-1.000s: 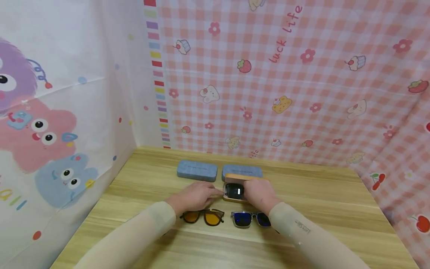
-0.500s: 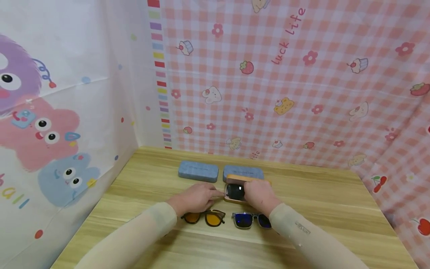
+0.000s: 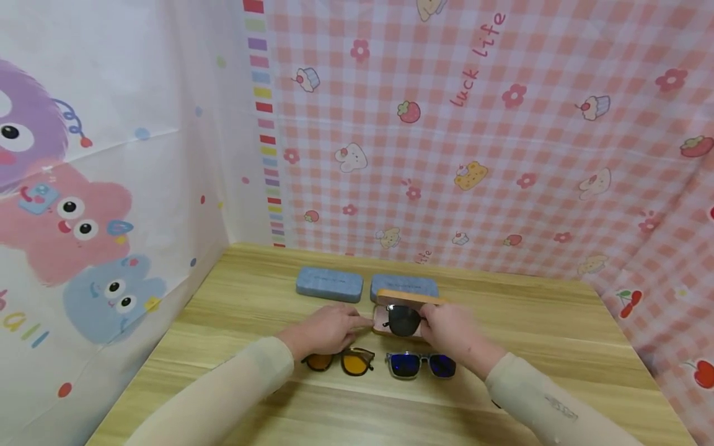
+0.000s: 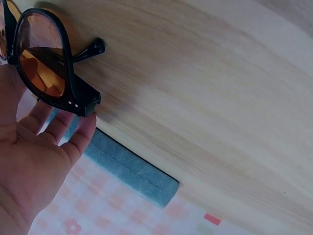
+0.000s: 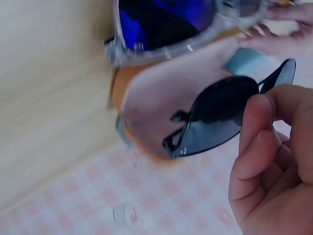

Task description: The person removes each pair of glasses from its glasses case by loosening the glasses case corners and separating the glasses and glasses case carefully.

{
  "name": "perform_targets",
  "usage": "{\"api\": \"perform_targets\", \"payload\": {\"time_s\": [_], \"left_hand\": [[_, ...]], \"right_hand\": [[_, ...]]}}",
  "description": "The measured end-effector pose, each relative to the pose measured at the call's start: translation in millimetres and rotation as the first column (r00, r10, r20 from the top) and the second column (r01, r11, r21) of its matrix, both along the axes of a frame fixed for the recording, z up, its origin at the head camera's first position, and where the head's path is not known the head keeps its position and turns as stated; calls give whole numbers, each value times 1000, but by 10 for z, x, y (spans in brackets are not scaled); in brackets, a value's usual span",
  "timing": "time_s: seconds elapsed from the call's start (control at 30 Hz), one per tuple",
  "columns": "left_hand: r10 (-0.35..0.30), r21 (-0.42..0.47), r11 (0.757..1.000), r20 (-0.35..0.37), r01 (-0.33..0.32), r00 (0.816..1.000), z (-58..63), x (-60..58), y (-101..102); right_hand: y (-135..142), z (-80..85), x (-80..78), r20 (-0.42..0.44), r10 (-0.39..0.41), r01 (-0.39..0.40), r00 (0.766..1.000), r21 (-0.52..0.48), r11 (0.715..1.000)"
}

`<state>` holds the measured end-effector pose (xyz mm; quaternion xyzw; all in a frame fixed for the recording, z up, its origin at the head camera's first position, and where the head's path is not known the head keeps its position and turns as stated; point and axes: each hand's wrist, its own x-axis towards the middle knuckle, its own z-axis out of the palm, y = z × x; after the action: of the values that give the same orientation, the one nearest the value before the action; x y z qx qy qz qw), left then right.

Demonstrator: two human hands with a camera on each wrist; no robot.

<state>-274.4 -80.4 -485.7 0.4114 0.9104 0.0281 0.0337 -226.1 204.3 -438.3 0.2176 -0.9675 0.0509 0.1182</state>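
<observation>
My right hand (image 3: 454,331) pinches a pair of black sunglasses (image 3: 404,320) by the bridge between thumb and finger. In the right wrist view the sunglasses (image 5: 217,110) are tilted over the pink lining of an open tan glasses case (image 5: 161,93). That case (image 3: 379,322) has its lid raised at the back. My left hand (image 3: 326,329) reaches a straight forefinger to the left end of the case. In the left wrist view, orange-lensed sunglasses (image 4: 44,63) overlap the fingers of this hand.
Two blue glasses cases, a left one (image 3: 329,284) and a right one (image 3: 404,284), lie closed behind the tan case. Nearer me on the wooden table (image 3: 334,415) are the orange-lensed sunglasses (image 3: 357,362) and clear-framed sunglasses with blue lenses (image 3: 405,365). Patterned cloth (image 3: 424,161) hangs behind.
My right hand has moved a little to the right with the black sunglasses, which now tilt up and bare the case's left lining. The left hand keeps its place.
</observation>
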Motion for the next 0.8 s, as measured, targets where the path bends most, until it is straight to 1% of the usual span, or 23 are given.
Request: {"api": "perform_targets", "payload": {"time_s": [0.1, 0.2, 0.23, 0.33, 0.43, 0.53, 0.63, 0.7, 0.8], "left_hand": [[3, -12, 1000, 3, -3, 1000, 8, 18, 9], [4, -13, 1000, 4, -4, 1000, 17, 36, 9], [4, -14, 1000, 4, -4, 1000, 18, 41, 7], [8, -15, 1000, 3, -8, 1000, 22, 54, -2], [11, -17, 1000, 4, -10, 1000, 16, 53, -6], [9, -14, 1000, 5, -9, 1000, 7, 41, -3], [5, -9, 1000, 2, -5, 1000, 7, 31, -1], [3, -7, 1000, 2, -3, 1000, 8, 26, 0], [0, -8, 1000, 3, 0, 1000, 9, 22, 5]], "right_hand": [[300, 134, 153, -54, 27, -28, 998, -30, 999], [687, 194, 249, -88, 9, -11, 996, -16, 1000], [821, 189, 270, -80, -2, 1, 997, -6, 1000], [1190, 124, 321, -15, -26, 27, 1000, 31, 999], [1447, 13, 378, 27, -25, 23, 999, 65, 998], [1582, -98, 442, 35, 8, -11, 999, 90, 996], [1635, -196, 489, 40, 40, -44, 998, 101, 994], [1645, -253, 513, 50, 44, -49, 998, 101, 994], [1644, -334, 551, 87, 29, -37, 996, 88, 995]]}}
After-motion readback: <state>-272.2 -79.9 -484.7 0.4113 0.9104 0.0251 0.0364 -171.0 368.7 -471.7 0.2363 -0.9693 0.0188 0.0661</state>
